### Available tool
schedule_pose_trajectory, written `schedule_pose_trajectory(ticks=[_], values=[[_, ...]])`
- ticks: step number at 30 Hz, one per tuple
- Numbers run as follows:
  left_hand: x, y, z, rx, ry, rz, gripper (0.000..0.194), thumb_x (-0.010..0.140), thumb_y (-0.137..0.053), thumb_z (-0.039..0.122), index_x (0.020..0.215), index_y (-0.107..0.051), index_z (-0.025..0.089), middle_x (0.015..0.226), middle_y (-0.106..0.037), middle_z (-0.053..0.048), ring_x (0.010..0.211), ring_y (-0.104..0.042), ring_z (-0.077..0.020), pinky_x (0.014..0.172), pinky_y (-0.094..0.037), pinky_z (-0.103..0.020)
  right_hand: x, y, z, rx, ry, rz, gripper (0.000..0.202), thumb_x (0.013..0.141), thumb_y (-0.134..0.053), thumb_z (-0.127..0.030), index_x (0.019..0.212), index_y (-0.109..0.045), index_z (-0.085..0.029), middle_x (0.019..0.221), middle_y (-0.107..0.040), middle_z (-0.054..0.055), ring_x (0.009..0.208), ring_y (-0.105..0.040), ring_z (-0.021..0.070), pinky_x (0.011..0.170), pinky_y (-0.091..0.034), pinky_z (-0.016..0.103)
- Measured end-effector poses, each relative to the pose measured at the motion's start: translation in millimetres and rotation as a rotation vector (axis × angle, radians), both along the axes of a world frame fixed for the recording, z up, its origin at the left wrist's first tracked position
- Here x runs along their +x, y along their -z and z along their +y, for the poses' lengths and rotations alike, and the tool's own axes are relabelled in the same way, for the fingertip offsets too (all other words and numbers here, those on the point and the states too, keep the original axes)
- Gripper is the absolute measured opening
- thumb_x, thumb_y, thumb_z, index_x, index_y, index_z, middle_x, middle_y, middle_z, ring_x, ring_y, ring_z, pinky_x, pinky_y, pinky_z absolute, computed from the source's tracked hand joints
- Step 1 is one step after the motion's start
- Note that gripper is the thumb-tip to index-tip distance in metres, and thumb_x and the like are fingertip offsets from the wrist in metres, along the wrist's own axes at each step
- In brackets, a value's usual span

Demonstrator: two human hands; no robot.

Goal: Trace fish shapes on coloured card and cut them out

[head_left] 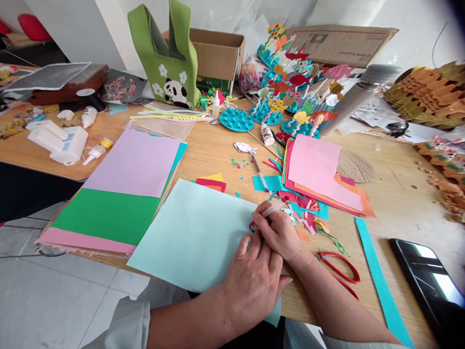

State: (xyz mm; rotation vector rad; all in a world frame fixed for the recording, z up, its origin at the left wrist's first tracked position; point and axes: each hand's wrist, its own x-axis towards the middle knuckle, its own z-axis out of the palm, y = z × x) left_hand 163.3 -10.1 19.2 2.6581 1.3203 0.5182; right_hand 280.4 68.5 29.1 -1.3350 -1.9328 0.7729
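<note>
A large pale blue sheet (192, 232) lies at an angle at the table's front edge. My left hand (254, 276) rests on its right part, fingers spread and pointing away from me. Just beyond, my right hand (278, 230) is closed around a pen (274, 207) with a whitish barrel, which slants up to the right. A small dark pink piece (253, 226) shows beside the fingertips of both hands; most of it is hidden. The pen's tip is hidden behind my right fingers. Red-handled scissors (341, 271) lie beside my right forearm.
Coloured sheets (105, 213) are stacked at the left, more pink and orange paper (319, 169) at the right. Paper scraps (308, 213) lie beyond my right hand. A blue strip (381, 281) and a phone (428, 281) lie right. Paper fish (301, 116), a flask (359, 97) and a green bag (167, 68) stand behind.
</note>
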Motion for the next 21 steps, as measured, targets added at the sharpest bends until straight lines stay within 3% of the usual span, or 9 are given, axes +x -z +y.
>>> schedule_pose_trajectory(ticks=[21], values=[[0.4,-1.0,0.3,-0.031,0.016,0.005,0.042,0.094,-0.049,0.044,0.12,-0.052,0.011,0.128,-0.058,-0.014,0.125,-0.046,-0.03,0.102,-0.032,-0.046,-0.3,0.1,-0.5,-0.015,-0.011,0.011,0.022,0.09,-0.046,-0.02,0.068,-0.048,-0.021,0.065,-0.056,-0.002,0.051,-0.05,0.009,0.05,-0.039,0.022]])
